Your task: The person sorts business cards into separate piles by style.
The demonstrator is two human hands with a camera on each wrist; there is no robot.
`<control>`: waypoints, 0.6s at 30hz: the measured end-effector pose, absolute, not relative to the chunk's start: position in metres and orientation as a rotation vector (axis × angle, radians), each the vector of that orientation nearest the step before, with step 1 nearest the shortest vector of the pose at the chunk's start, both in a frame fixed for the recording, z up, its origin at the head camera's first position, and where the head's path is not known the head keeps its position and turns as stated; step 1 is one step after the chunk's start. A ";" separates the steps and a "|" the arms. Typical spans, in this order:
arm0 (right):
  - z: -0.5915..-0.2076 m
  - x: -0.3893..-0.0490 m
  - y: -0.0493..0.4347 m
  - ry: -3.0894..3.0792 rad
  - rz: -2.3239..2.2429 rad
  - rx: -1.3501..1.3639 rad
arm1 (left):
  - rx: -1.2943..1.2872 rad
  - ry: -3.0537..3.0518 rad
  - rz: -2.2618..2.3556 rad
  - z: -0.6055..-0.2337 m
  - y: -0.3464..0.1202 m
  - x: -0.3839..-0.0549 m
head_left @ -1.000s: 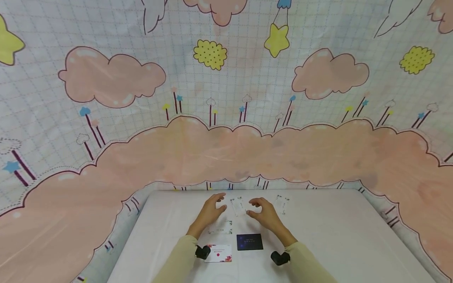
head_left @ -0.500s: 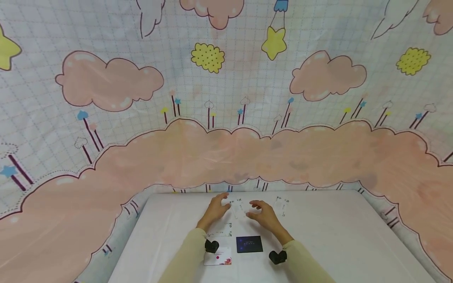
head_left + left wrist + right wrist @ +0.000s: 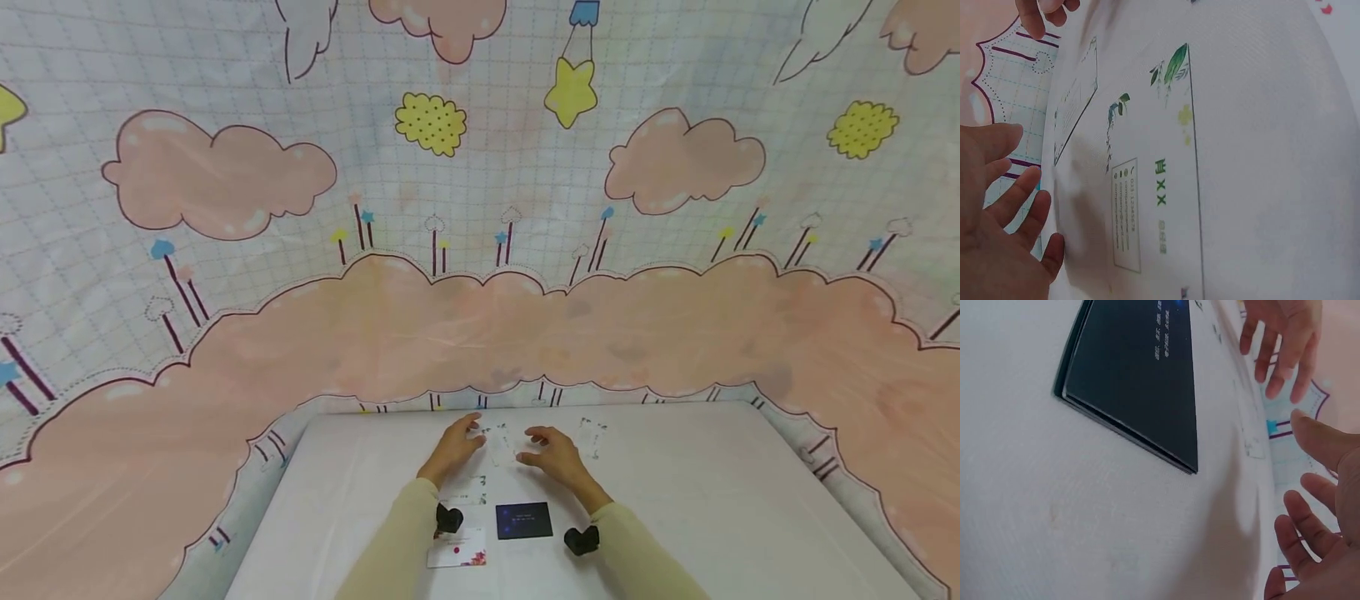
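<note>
Both hands hold nothing and face each other above the far part of the table. Between them lies a white card with leaf corners [image 3: 500,444]. To its left my left hand [image 3: 453,448] has its fingers spread and loosely bent. My right hand [image 3: 557,459] is on the other side with fingers loosely bent. Nearer lie a leaf-printed card [image 3: 1160,169], partly behind the left forearm in the head view, and a dark blue-black card [image 3: 523,521], which looks like a thin stack in the right wrist view. A white card with a red dot [image 3: 459,550] is partly covered by the left wristband.
One more leaf-cornered card [image 3: 592,438] lies right of the right hand. The white table [image 3: 712,500] ends at a cloud-patterned cloth backdrop [image 3: 480,333]. A black wristband camera sits on each sleeve cuff.
My left hand has moved slightly to the right, closer to the card between the hands. The right hand has barely moved. The whole head view has shifted a little.
</note>
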State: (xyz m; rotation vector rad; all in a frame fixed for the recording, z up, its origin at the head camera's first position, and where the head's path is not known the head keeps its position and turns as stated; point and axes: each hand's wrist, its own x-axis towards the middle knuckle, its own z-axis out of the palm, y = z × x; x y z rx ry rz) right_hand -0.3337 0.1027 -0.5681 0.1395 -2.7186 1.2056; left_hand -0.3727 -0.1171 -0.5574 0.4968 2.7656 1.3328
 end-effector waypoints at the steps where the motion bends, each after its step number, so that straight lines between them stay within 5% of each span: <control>1: -0.569 -0.336 0.102 -2.729 1.178 0.138 | 0.501 2.764 1.319 -0.557 -0.118 -0.374; 18: -0.577 -0.340 0.095 -2.830 0.964 0.081 | 0.369 2.858 1.151 -0.565 -0.116 -0.378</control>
